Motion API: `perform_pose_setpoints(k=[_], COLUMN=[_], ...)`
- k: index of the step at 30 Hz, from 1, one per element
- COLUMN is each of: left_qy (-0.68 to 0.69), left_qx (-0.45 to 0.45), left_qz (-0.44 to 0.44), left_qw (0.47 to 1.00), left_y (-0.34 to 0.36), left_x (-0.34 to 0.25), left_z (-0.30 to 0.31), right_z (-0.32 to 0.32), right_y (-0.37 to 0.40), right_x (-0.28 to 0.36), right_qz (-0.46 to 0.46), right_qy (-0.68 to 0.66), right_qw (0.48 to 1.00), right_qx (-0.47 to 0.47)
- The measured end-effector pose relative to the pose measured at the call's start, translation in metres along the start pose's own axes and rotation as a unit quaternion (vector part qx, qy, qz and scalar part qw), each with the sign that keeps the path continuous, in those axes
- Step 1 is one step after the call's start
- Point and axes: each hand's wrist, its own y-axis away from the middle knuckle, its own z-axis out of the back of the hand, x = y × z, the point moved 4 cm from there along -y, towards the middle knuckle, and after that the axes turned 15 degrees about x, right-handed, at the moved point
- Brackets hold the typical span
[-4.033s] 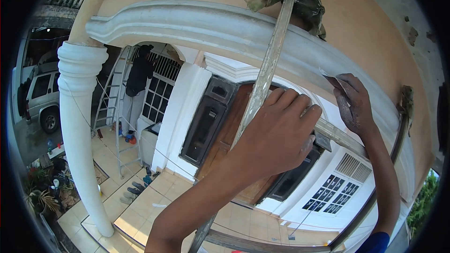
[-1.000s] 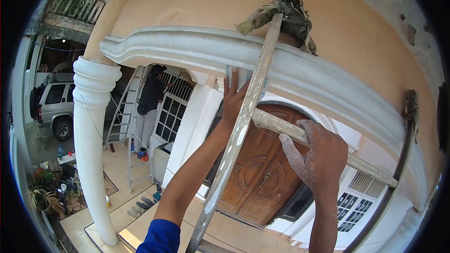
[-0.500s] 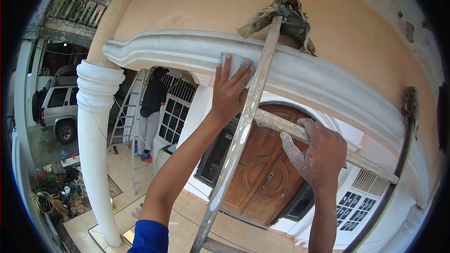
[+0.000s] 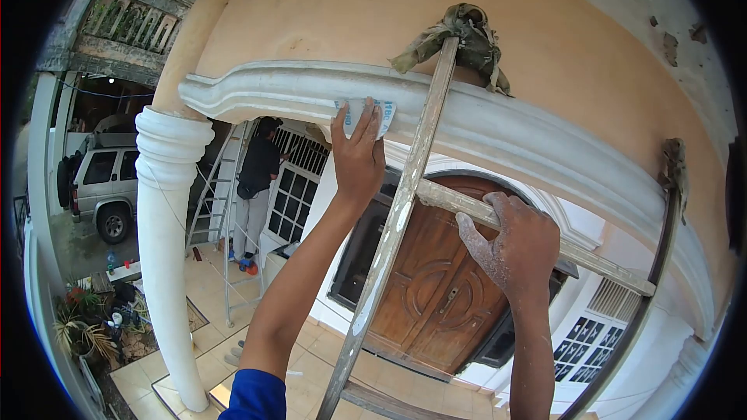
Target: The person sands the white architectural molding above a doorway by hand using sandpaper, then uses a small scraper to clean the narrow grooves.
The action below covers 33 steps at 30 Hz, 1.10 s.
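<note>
My left hand (image 4: 359, 159) presses a sheet of sandpaper (image 4: 386, 114) flat against the lower part of the white curved moulding (image 4: 280, 80), left of the ladder rail. Blue print, including "180", shows on the paper's back. Dust coats my right hand (image 4: 523, 247), which is closed over a rung of the wooden ladder (image 4: 420, 157); the thumb lies along the near side. Dirty rags (image 4: 476, 47) wrap the top of the ladder's left rail, which leans on the wall above the moulding. A second wrapped rail end (image 4: 675, 167) rests at the right.
Below left, a person in a dark shirt (image 4: 258, 167) stands by a metal stepladder (image 4: 226, 210) at a barred window. A white column (image 4: 165, 264) carries the moulding's left end. A wooden double door (image 4: 436, 280) lies beneath the ladder. A parked car (image 4: 105, 187) stands far left.
My left hand has slid the sandpaper left and slightly down along the moulding, away from the ladder rail. My right hand keeps its grip on the rung. The view has shifted slightly.
</note>
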Motion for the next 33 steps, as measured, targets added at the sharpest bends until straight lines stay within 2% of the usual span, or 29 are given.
perform_pose_setpoints(k=[4,7,10,13,20,23,24,28,31,33], left_qy=[-0.015,0.021,0.036,0.025,-0.003,-0.012,-0.016,-0.005,-0.043,-0.052], left_qx=[0.074,0.035,-0.004,-0.021,0.031,0.005,-0.015,0.050,0.047,0.014], left_qz=[-0.075,-0.090,-0.051,-0.085,-0.168,-0.086,-0.079,-0.112,-0.106,-0.059], left_qw=[0.994,0.995,0.998,0.996,0.985,0.996,0.997,0.992,0.992,0.997], left_y=[0.000,-0.003,-0.012,-0.017,-0.016,-0.019,-0.021,-0.016,-0.024,-0.023], left_x=[-0.021,-0.020,-0.027,-0.023,-0.004,0.009,0.008,-0.026,-0.010,0.012], left_z=[0.005,0.004,0.005,0.005,0.011,0.019,0.023,0.007,0.024,0.031], right_z=[0.000,-0.001,0.000,-0.002,0.000,-0.001,0.000,-0.001,-0.001,-0.002], right_y=[0.000,0.000,0.000,0.001,0.001,0.000,0.000,0.000,0.000,0.000], right_x=[0.000,-0.001,-0.001,-0.003,0.001,0.000,0.001,0.001,0.001,0.000], right_qz=[0.010,0.012,0.003,0.022,0.004,-0.002,-0.009,-0.006,0.003,-0.014], right_qy=[0.004,-0.001,0.009,0.001,-0.002,-0.007,-0.004,-0.001,-0.014,-0.007], right_qw=[1.000,1.000,1.000,0.999,1.000,1.000,1.000,1.000,1.000,1.000], right_qx=[-0.017,-0.020,-0.007,-0.036,-0.027,-0.015,-0.005,-0.011,-0.025,-0.005])
